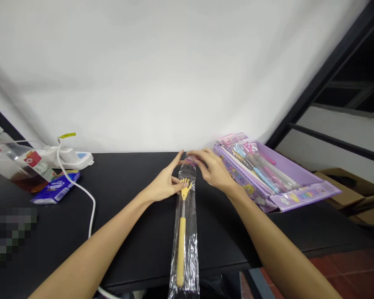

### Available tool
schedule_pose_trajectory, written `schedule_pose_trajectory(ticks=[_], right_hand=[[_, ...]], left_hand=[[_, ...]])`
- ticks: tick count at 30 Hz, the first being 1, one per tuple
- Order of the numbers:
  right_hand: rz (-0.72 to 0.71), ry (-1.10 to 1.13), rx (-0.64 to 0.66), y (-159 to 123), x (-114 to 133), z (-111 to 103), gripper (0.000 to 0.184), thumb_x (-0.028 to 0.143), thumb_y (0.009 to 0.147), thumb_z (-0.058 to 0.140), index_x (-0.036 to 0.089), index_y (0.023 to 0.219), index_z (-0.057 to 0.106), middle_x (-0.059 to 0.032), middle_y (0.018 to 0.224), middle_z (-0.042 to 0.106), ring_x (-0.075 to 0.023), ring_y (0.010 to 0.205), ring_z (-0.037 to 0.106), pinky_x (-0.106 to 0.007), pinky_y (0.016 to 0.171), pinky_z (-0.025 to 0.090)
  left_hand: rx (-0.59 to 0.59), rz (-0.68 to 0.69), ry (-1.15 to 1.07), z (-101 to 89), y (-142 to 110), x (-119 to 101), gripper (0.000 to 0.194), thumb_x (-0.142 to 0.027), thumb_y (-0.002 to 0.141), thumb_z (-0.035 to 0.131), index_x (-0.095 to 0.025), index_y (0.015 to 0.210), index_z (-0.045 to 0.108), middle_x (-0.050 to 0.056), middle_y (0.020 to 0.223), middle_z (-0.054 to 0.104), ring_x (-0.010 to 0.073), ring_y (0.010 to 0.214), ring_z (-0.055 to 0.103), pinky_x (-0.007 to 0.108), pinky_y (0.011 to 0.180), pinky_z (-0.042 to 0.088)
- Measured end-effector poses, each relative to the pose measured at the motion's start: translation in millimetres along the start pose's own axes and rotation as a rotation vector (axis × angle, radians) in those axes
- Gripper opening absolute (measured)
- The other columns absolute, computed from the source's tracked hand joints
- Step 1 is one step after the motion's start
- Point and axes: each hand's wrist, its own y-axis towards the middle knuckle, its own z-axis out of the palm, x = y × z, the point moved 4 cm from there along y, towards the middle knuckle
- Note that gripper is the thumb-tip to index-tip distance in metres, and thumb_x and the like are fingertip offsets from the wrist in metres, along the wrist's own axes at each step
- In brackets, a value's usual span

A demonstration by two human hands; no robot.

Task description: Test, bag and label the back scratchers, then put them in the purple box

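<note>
A yellow back scratcher (182,232) in a clear plastic sleeve lies lengthwise on the black table (137,224), its lower end hanging over the near edge. My left hand (166,182) pinches the top of the sleeve from the left, fingers closed by the scratcher's claw head. My right hand (213,168) grips the pink header at the sleeve's top from the right, fingers curled on it.
A purple display box (299,182) of packaged pens stands at the right of the table. At the left lie a white power strip (70,157) with its cable (89,199), a blue packet (56,187) and a plastic bottle (15,166). Cardboard boxes (361,199) sit on the floor at the right.
</note>
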Motion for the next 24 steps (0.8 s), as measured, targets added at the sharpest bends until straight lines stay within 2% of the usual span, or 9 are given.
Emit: schedule_pose_trajectory(ticks=[3, 7, 12, 16, 20, 24], right_hand=[[0.104, 0.126, -0.013, 0.2, -4.3, -0.7, 0.026, 0.019, 0.098, 0.050, 0.027, 0.122, 0.057, -0.0072, 0.115, 0.070, -0.0232, 0.104, 0.068, -0.041, 0.089, 0.054], [0.141, 0.189, -0.045, 1.9, -8.0, -2.3, 0.015, 0.022, 0.094, 0.058, 0.025, 0.106, 0.066, -0.0054, 0.104, 0.075, -0.0220, 0.095, 0.069, -0.039, 0.086, 0.055], [0.200, 0.311, -0.125, 2.1, -18.3, -2.9, 0.022, 0.027, 0.090, 0.067, 0.024, 0.112, 0.069, -0.0057, 0.105, 0.075, -0.0219, 0.098, 0.070, -0.041, 0.091, 0.054], [0.315, 0.516, -0.156, 1.9, -24.5, -0.2, 0.021, 0.037, 0.084, 0.075, 0.022, 0.099, 0.070, -0.0058, 0.102, 0.075, -0.0219, 0.097, 0.071, -0.038, 0.088, 0.058], [0.343, 0.577, -0.192, 1.5, -23.2, 1.8, 0.023, 0.038, 0.081, 0.078, 0.022, 0.097, 0.071, -0.0049, 0.098, 0.075, -0.0210, 0.095, 0.071, -0.036, 0.086, 0.059], [0.280, 0.550, -0.187, 1.1, -18.2, 2.8, 0.013, 0.031, 0.087, 0.073, 0.023, 0.097, 0.073, -0.0038, 0.098, 0.075, -0.0203, 0.096, 0.071, -0.036, 0.088, 0.058]], left_hand=[[0.004, 0.003, -0.001, -0.3, 0.0, -0.6, 0.102, -0.022, 0.085, 0.073, -0.049, 0.159, 0.007, 0.018, 0.161, 0.030, 0.0074, 0.065, 0.069, 0.023, 0.058, 0.059], [0.001, -0.012, -0.011, 0.2, 0.7, -1.8, 0.104, -0.022, 0.085, 0.073, -0.050, 0.158, 0.005, 0.018, 0.163, 0.027, 0.0094, 0.068, 0.071, 0.023, 0.060, 0.059], [-0.001, -0.009, -0.014, 0.9, 1.0, -3.3, 0.105, -0.022, 0.085, 0.073, -0.052, 0.157, 0.003, 0.016, 0.161, 0.030, 0.0076, 0.066, 0.069, 0.023, 0.058, 0.058], [0.003, -0.007, -0.016, 1.6, 0.9, -3.1, 0.104, -0.023, 0.085, 0.073, -0.051, 0.158, 0.005, 0.017, 0.160, 0.032, 0.0063, 0.064, 0.068, 0.022, 0.057, 0.057], [0.010, -0.024, -0.032, 2.6, 0.7, -3.7, 0.095, -0.022, 0.084, 0.074, -0.045, 0.157, 0.015, 0.017, 0.157, 0.035, 0.0105, 0.069, 0.072, 0.024, 0.059, 0.059], [0.026, -0.018, -0.037, 2.8, 0.3, -6.1, 0.072, -0.024, 0.085, 0.074, -0.036, 0.142, 0.032, 0.015, 0.155, 0.038, 0.0122, 0.071, 0.073, 0.027, 0.062, 0.060]])
